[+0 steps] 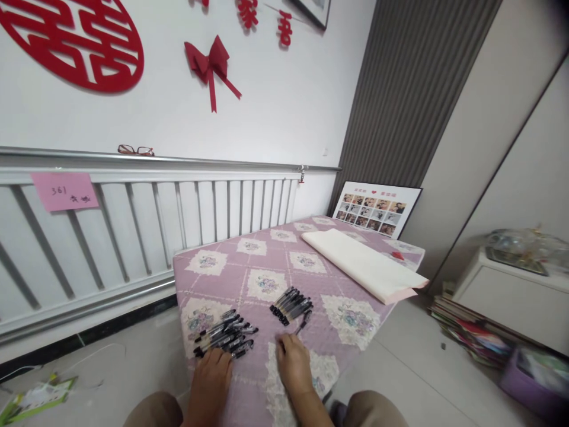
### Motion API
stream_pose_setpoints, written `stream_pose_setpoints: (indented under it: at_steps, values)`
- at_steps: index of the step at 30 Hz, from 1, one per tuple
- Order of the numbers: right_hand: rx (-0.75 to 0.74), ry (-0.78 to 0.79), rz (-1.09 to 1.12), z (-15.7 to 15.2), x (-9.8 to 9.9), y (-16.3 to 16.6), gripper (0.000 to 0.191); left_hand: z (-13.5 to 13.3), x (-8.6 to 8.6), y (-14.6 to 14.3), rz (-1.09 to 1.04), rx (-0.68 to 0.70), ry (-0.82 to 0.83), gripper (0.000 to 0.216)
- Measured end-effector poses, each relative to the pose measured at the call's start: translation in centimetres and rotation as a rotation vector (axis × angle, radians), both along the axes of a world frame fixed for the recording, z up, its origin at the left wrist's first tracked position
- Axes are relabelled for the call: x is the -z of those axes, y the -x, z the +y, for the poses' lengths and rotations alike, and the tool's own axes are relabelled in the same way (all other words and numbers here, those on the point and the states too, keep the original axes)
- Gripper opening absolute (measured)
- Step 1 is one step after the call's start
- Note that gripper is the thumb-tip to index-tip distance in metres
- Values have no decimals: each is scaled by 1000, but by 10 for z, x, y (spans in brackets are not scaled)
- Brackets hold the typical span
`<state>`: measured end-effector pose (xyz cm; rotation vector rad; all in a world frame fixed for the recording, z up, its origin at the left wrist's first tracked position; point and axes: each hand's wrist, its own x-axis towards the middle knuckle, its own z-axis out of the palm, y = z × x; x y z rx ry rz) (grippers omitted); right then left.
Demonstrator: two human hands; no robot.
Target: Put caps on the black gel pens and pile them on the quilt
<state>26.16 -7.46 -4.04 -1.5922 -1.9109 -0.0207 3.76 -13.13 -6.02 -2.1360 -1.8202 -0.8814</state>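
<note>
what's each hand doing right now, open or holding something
Left hand: at the near edge of the left pen pile; grip can't be told.
Right hand: curled, by one angled pen; hold can't be told.

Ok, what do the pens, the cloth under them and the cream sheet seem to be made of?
Pens: probably plastic, glossy; black caps catch highlights, barrels look translucent.
Cloth: likely fabric, matte; it drapes softly at the left corner.
Cream sheet: perhaps paper or thin vinyl, smooth, matte; thin layered edges show, but which is unclear.
</note>
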Motion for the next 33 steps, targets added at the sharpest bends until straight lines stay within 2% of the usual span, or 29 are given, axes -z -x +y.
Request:
stream_pose_setpoints:
  at_steps: [9,14,19,22,25,30,33]
  values:
    - [-48,-142,322,16,17,-17,20,6,13,5,14,31,-97,22]
    - [75,-135,257,37,19,-50,23,5,16,7,61,61,-117,20]
    - [100,-102,209,61,15,-82,26,3,12,-3,90,114,-104,20]
    - [107,-78,161,72,15,-88,30,5,8,-20,70,186,-25,21]
    - [125,-58,115,77,16,-87,36,11,1,-51,23,266,110,24]
    - [153,-43,59,74,16,-84,39,30,-21,-114,-104,202,323,24]
    - [154,-45,45,73,16,-85,36,46,-32,-140,-120,163,397,23]
